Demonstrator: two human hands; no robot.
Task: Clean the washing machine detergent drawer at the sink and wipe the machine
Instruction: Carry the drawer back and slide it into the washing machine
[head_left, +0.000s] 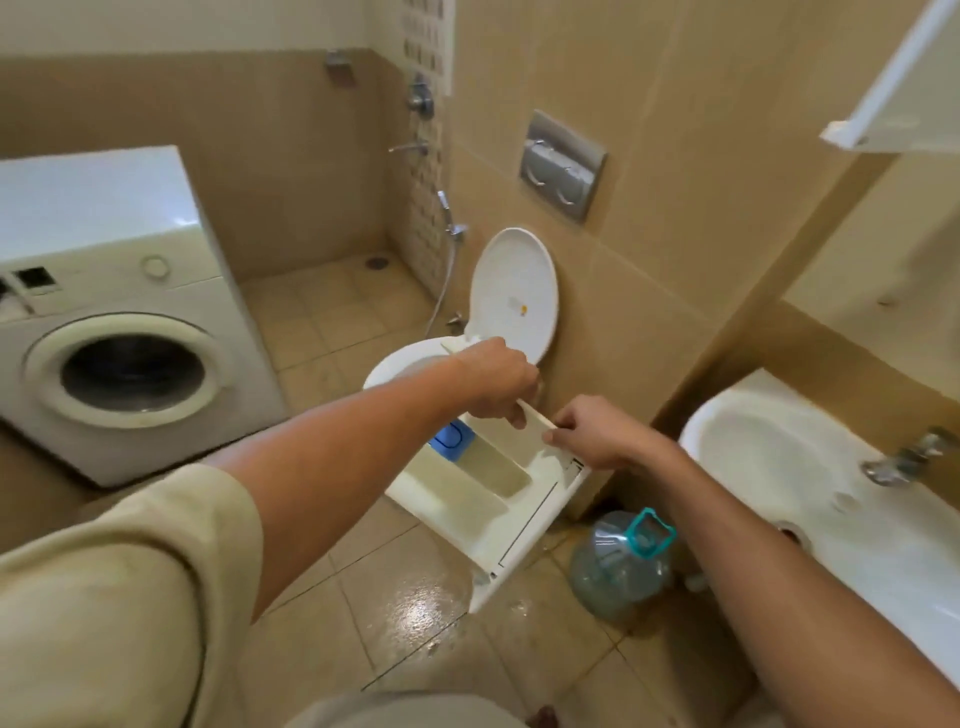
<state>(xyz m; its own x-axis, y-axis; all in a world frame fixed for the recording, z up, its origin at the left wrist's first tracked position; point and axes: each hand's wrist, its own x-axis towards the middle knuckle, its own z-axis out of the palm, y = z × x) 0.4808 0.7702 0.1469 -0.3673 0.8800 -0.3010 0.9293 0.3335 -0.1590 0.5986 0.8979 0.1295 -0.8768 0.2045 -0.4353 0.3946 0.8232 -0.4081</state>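
**Drawer held in both hands, between toilet and sink**

My left hand curls around the far edge of the detergent drawer, and my right hand pinches that same edge just beside it. The drawer hangs tilted in the air, its blue insert on the left side. Below it are glossy wet floor tiles and a large water bottle. The sink is on my right, the toilet ahead, the washing machine well apart on my left.
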